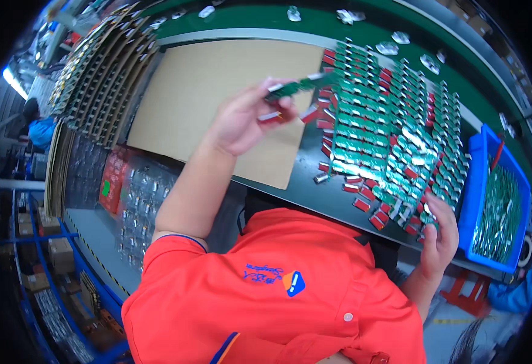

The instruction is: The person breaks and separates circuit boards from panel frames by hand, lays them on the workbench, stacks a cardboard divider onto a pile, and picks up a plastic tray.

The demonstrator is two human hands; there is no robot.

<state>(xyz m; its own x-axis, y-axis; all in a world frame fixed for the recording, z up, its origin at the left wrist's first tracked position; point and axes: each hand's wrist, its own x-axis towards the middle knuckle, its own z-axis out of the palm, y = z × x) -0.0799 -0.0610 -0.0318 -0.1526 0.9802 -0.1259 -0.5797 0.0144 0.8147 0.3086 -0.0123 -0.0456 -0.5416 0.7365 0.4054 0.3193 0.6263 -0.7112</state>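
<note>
The left hand (241,121) is raised over the worktop (314,194), its fingers pinched on one end of a narrow green circuit strip (299,85) that sticks out to the right, with a small red-tipped piece tucked under the same fingers. The right hand (439,233) rests low at the near edge of the worktop, fingers curled loosely at the corner of the spread of green boards (393,127); whether it grips one I cannot tell.

The strip looks light, thin and fairly stiff, likely fragile at its metal tabs and mounted parts, so the bare long edges seem the safest place to hold it.

The spread lies in overlapping rows on the dark surface, just right of the lifted strip. A sheet of brown cardboard (217,91) lies under the left hand. A blue bin (478,194) of more green boards stands just right of the right hand.
</note>
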